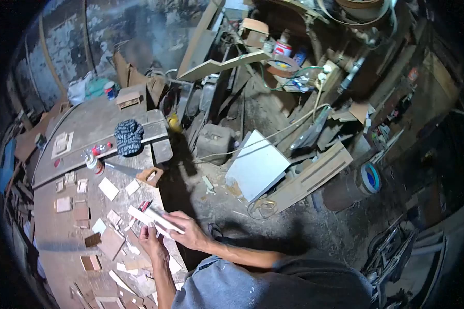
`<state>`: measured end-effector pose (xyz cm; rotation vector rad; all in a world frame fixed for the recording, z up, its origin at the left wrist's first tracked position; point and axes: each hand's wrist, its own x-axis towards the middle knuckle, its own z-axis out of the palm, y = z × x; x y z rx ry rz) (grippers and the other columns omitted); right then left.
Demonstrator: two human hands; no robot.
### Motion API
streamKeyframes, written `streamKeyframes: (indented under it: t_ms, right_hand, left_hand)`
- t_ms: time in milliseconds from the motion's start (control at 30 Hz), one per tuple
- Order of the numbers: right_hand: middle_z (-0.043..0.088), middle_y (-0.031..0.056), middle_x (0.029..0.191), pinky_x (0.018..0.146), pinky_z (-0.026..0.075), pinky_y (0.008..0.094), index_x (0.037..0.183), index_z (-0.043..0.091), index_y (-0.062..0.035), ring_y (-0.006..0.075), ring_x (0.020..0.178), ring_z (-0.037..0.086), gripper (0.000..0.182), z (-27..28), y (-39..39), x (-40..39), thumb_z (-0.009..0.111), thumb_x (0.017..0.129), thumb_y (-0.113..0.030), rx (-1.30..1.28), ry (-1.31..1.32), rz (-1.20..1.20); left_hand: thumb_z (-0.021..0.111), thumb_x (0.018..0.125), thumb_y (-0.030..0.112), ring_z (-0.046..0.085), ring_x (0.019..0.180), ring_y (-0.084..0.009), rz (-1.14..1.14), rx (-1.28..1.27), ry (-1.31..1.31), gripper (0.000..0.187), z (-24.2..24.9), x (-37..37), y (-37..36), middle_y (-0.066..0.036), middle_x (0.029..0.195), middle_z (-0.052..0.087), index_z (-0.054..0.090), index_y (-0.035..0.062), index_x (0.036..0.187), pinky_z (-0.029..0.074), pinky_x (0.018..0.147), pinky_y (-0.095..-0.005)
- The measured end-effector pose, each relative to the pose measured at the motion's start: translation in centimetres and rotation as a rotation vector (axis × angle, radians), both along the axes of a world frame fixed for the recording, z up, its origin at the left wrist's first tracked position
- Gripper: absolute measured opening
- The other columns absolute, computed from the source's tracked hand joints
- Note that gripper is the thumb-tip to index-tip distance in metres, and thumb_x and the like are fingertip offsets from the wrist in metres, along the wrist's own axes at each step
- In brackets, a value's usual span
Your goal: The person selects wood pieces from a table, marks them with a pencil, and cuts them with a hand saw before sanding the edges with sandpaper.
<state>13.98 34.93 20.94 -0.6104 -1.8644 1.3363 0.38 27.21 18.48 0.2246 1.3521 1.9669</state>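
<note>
Both my hands are at the workbench's near right edge, closed around a pale wooden strip point(162, 222) that seems to have a lengthwise gap or groove. My left hand point(152, 243) grips it from below, thumb up against its side. My right hand point(188, 230) has its fingers around the strip's near right end. Just beyond the strip lies a red-handled tool point(145, 206), partly covered. Close by on the bench are a handsaw point(148, 176) with a wooden handle, a white rectangular piece point(108, 189) and a flat brown board point(111, 243).
Small box-like wooden pieces point(91, 262) and scraps cover the workbench point(46, 221). A dark lettered cap point(129, 138) and a white bottle point(94, 164) sit farther back. On the floor are a grey jerrycan point(215, 143), a white panel point(258, 165), a long board point(314, 177) and cables.
</note>
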Motion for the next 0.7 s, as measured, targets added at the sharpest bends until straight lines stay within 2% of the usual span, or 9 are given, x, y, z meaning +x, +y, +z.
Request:
streamKeyframes:
  t_ms: [100,167,267,367,400,500,567,633,700]
  right_hand:
    - [0.061,0.0222,0.126,0.100,0.049,0.0359,0.138,0.057,0.0046,0.0321,0.115,0.062,0.050,-0.7,0.3,2.2,0.068,0.090,-0.005,-0.009,0.029,-0.232]
    - [0.060,0.0188,0.128,0.102,0.048,0.0355,0.139,0.056,0.0055,0.0282,0.118,0.061,0.048,-1.2,-0.3,3.7,0.064,0.094,-0.006,0.082,-0.092,-0.141]
    - [0.062,0.0211,0.127,0.101,0.048,0.0372,0.135,0.059,0.0027,0.0320,0.118,0.061,0.042,-1.1,-1.7,4.1,0.065,0.096,-0.009,-0.034,-0.076,-0.177]
    - [0.062,0.0217,0.126,0.103,0.047,0.0402,0.131,0.061,0.0041,0.0348,0.120,0.059,0.036,0.5,-1.4,4.3,0.062,0.100,-0.015,0.054,-0.105,-0.324]
    - [0.060,0.0226,0.130,0.104,0.045,0.0412,0.133,0.060,0.0032,0.0366,0.123,0.056,0.038,0.0,-0.4,4.4,0.061,0.101,-0.017,0.059,-0.110,-0.332]
    - [0.050,0.0259,0.139,0.107,0.042,0.0423,0.144,0.051,0.0024,0.0371,0.127,0.052,0.048,2.7,3.2,3.7,0.060,0.101,-0.016,0.079,-0.038,-0.323]
    - [0.048,0.0255,0.139,0.108,0.042,0.0417,0.147,0.046,0.0051,0.0374,0.126,0.051,0.050,2.8,2.6,3.9,0.056,0.103,-0.018,0.146,-0.048,-0.323]
    - [0.048,0.0249,0.138,0.107,0.042,0.0406,0.148,0.044,0.0066,0.0381,0.124,0.052,0.052,2.5,0.4,4.4,0.055,0.104,-0.019,0.276,-0.014,-0.324]
    - [0.049,0.0253,0.135,0.107,0.041,0.0391,0.146,0.044,0.0088,0.0385,0.123,0.051,0.051,1.4,0.8,4.7,0.054,0.103,-0.018,0.227,-0.001,-0.366]
  left_hand:
    - [0.064,0.100,0.018,0.066,0.079,-0.0093,-0.042,-0.019,0.058,0.014,0.1,0.1,1.4,-0.003,0.090,0.069,0.065,0.0038,0.098,0.058,0.067,-0.0298]
    - [0.062,0.102,0.017,0.062,0.073,-0.0087,-0.084,-0.001,0.024,0.015,1.2,1.6,2.8,-0.001,0.086,0.067,0.064,0.0036,0.097,0.055,0.064,-0.0266]
    - [0.058,0.104,0.015,0.059,0.064,-0.0078,-0.171,0.098,-0.004,0.016,2.1,3.4,4.1,-0.003,0.082,0.067,0.064,0.0018,0.098,0.049,0.056,-0.0248]
    - [0.058,0.104,0.015,0.053,0.064,-0.0046,-0.219,-0.024,0.226,0.016,4.4,6.6,3.7,0.000,0.079,0.064,0.066,0.0015,0.099,0.042,0.054,-0.0223]
    - [0.057,0.103,0.011,0.052,0.067,-0.0040,-0.247,-0.007,0.347,0.014,4.2,7.3,3.8,0.002,0.080,0.063,0.067,0.0013,0.101,0.042,0.058,-0.0226]
    - [0.051,0.101,0.003,0.053,0.072,-0.0046,-0.325,0.002,0.468,0.014,2.7,9.1,3.2,0.002,0.083,0.062,0.065,0.0009,0.096,0.043,0.063,-0.0227]
    - [0.052,0.101,0.002,0.054,0.072,-0.0051,-0.311,0.049,0.302,0.014,4.0,9.2,4.0,0.001,0.084,0.063,0.064,0.0007,0.094,0.044,0.065,-0.0231]
    - [0.059,0.102,0.010,0.053,0.071,-0.0042,-0.298,0.067,0.230,0.011,4.4,7.5,4.7,0.002,0.083,0.062,0.064,0.0017,0.098,0.044,0.063,-0.0223]
    - [0.060,0.102,0.011,0.054,0.070,-0.0051,-0.393,0.043,0.302,0.010,4.1,7.7,4.3,0.001,0.083,0.064,0.065,0.0025,0.099,0.044,0.061,-0.0232]
